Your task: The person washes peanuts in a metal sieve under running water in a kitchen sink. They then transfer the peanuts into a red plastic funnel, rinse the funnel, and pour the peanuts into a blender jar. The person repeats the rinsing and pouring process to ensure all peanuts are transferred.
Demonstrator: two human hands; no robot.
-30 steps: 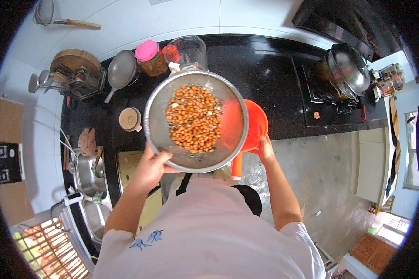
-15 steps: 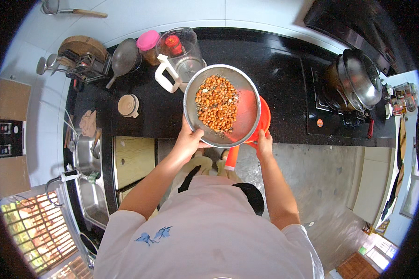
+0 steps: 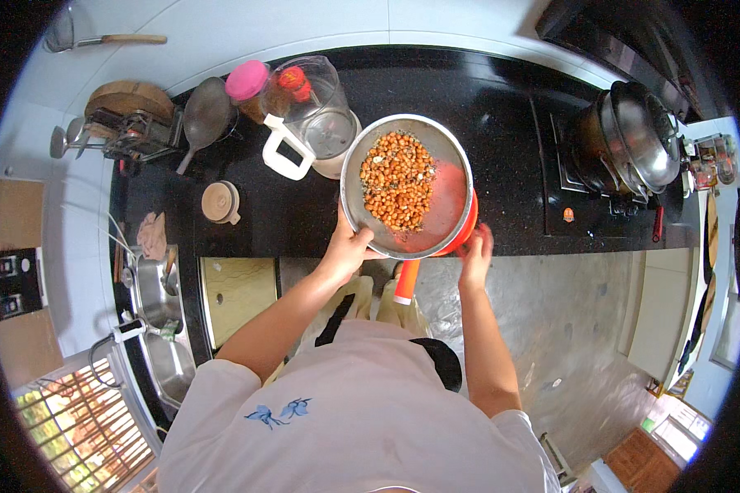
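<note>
A round metal bowl (image 3: pixel 440 148) is tilted toward me over the counter's front edge, with a heap of reddish-brown peanuts (image 3: pixel 396 182) mixed with dark bits on its left side. My left hand (image 3: pixel 347 245) grips its lower left rim, thumb inside. Beneath the bowl shows a red plastic vessel (image 3: pixel 467 226), mostly hidden, with a straight red handle (image 3: pixel 406 283) pointing down toward me. My right hand (image 3: pixel 475 256) is beside the vessel's right edge, its fingers smeared by motion. Left of the bowl stands a clear blender jug (image 3: pixel 327 123) with a white handle.
Behind the jug are a pink-lidded jar (image 3: pixel 248 80) and a red-capped item (image 3: pixel 293 82). A beige round lid (image 3: pixel 220 202) lies on the black counter (image 3: pixel 485 99). A grey wok-like pan (image 3: pixel 208 111) and sink (image 3: pixel 152 287) are left; pots (image 3: pixel 633 140) stand on the stove at right.
The bowl has shifted slightly right in view, with my left hand still on it. My right hand has moved slightly right and down, and its fingers have blurred beside the red vessel.
</note>
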